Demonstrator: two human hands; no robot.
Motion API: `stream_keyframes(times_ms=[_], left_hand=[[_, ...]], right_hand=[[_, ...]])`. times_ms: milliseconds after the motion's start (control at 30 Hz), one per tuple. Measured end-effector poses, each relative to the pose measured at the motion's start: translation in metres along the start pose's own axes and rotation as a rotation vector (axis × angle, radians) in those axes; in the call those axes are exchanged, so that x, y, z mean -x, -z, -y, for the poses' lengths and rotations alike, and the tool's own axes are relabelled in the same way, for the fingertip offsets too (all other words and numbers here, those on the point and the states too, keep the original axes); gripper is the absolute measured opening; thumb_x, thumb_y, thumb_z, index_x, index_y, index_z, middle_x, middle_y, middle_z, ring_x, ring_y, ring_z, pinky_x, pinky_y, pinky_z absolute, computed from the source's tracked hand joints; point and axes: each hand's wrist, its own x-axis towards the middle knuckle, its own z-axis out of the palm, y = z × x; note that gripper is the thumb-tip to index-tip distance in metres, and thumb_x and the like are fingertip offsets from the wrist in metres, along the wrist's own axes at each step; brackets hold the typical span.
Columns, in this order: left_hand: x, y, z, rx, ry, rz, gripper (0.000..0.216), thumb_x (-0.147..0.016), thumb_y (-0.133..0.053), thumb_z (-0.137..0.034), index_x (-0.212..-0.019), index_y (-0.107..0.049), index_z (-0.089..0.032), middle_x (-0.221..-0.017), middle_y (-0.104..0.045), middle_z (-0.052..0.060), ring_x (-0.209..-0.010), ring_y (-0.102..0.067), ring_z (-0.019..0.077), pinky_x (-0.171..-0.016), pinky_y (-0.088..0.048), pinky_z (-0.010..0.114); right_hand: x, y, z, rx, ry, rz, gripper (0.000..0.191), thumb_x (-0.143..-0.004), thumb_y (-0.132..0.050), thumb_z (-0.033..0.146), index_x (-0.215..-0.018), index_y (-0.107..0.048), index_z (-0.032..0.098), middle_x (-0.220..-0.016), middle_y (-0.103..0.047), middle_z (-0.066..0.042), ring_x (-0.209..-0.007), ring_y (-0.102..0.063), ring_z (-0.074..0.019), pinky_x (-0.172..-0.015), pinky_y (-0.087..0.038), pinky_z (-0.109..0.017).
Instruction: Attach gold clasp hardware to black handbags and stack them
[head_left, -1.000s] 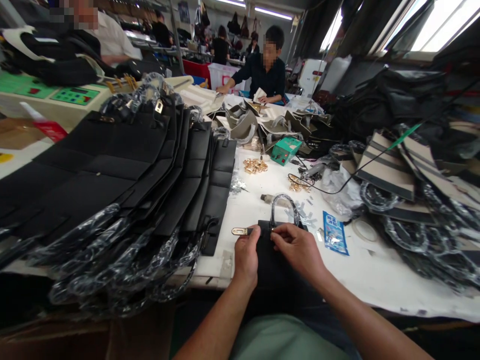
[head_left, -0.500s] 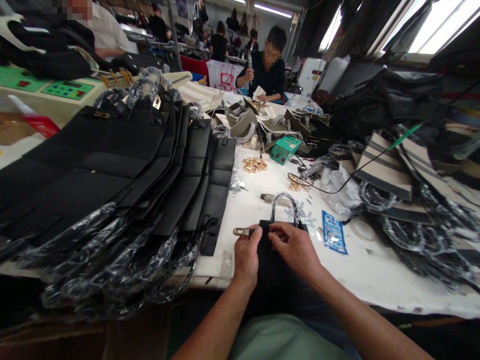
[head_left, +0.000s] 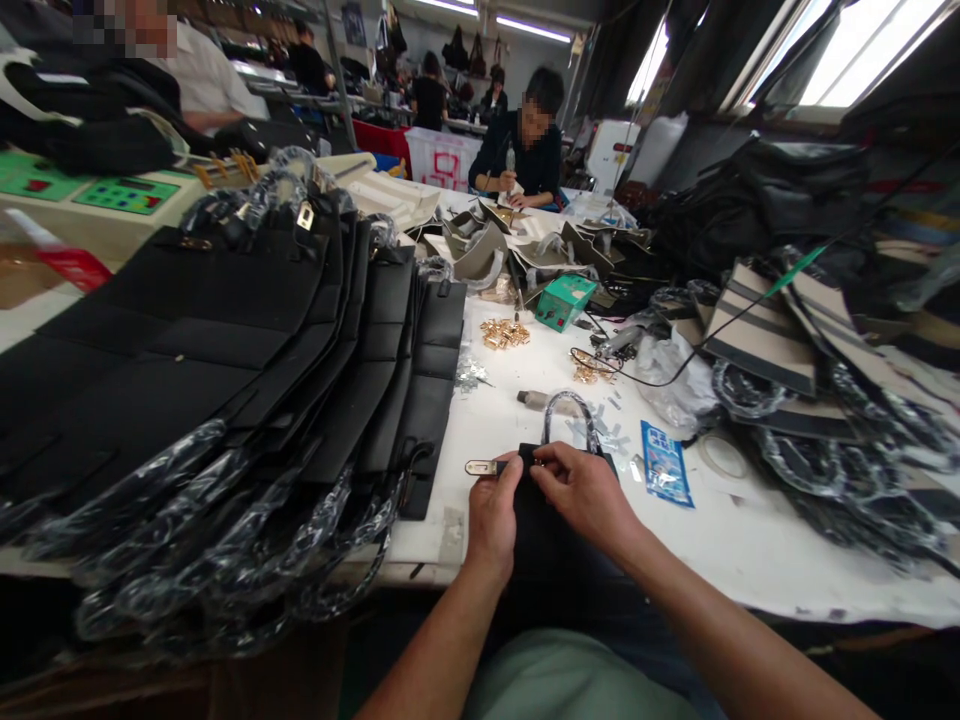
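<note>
At the front edge of the table, a black bag panel (head_left: 534, 525) with a plastic-wrapped handle (head_left: 571, 402) lies under my hands. My left hand (head_left: 491, 520) is closed, its thumb pressed on a short black strap that ends in a gold metal plate (head_left: 480, 467) jutting left. My right hand (head_left: 592, 495) makes a pinch close beside the left thumb, at the panel's upper part. Whatever its fingertips hold is too small to name. My right hand covers part of the panel.
Black bag panels (head_left: 217, 310) with wrapped handles are heaped at left. Beyond my hands lie gold fittings (head_left: 505, 333), a green box (head_left: 564, 302) and a thick grey tool (head_left: 551, 402). At right are a blue packet (head_left: 666, 465), a tape roll (head_left: 724, 456) and beige panels (head_left: 761, 325). A co-worker (head_left: 529, 150) sits opposite.
My right fingertips have shifted slightly left along the panel, and the strap's metal plate faces up more. The co-worker opposite has lowered the tool toward the work.
</note>
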Motion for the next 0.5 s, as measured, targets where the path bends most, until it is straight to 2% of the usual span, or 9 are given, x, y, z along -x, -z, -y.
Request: stream_keyframes(times_ms=[100, 200, 367, 500], left_hand=[[0.0, 0.0, -0.001, 0.0, 0.025, 0.002, 0.039, -0.075, -0.075, -0.043, -0.102, -0.074, -0.015, -0.098, -0.076, 0.008, -0.102, -0.066, 0.026, -0.098, -0.045, 0.036], [0.0, 0.0, 0.0, -0.005, 0.042, 0.007, 0.042, -0.076, -0.074, -0.044, -0.106, -0.074, -0.015, -0.098, -0.076, 0.008, -0.1, -0.067, 0.0261, -0.094, -0.047, 0.036], [-0.002, 0.0, 0.005, 0.017, 0.072, 0.017, 0.039, -0.078, -0.073, -0.043, -0.105, -0.074, -0.015, -0.104, -0.075, 0.009, -0.104, -0.067, 0.0259, -0.096, -0.047, 0.035], [-0.004, 0.0, 0.006, 0.027, 0.106, 0.001, 0.038, -0.077, -0.074, -0.042, -0.102, -0.074, -0.014, -0.105, -0.075, 0.01, -0.105, -0.067, 0.0264, -0.097, -0.047, 0.036]], right_hand=[[0.003, 0.004, 0.0, -0.111, -0.015, 0.064, 0.027, -0.085, -0.06, 0.031, -0.109, -0.067, 0.021, -0.071, -0.068, 0.001, -0.061, -0.064, -0.0157, -0.059, -0.05, -0.026], [0.005, 0.004, -0.003, -0.146, -0.046, 0.055, 0.021, -0.086, -0.06, 0.029, -0.104, -0.066, 0.022, -0.069, -0.067, 0.002, -0.058, -0.064, -0.015, -0.058, -0.049, -0.026], [0.003, -0.002, -0.01, -0.036, 0.041, 0.012, 0.011, -0.086, -0.064, 0.028, -0.095, -0.069, 0.024, -0.075, -0.069, 0.001, -0.064, -0.065, -0.0161, -0.063, -0.048, -0.027], [0.001, -0.002, -0.015, 0.046, 0.07, 0.015, 0.015, -0.087, -0.064, 0.031, -0.099, -0.071, 0.026, -0.082, -0.072, 0.0, -0.074, -0.067, -0.0194, -0.07, -0.049, -0.029]])
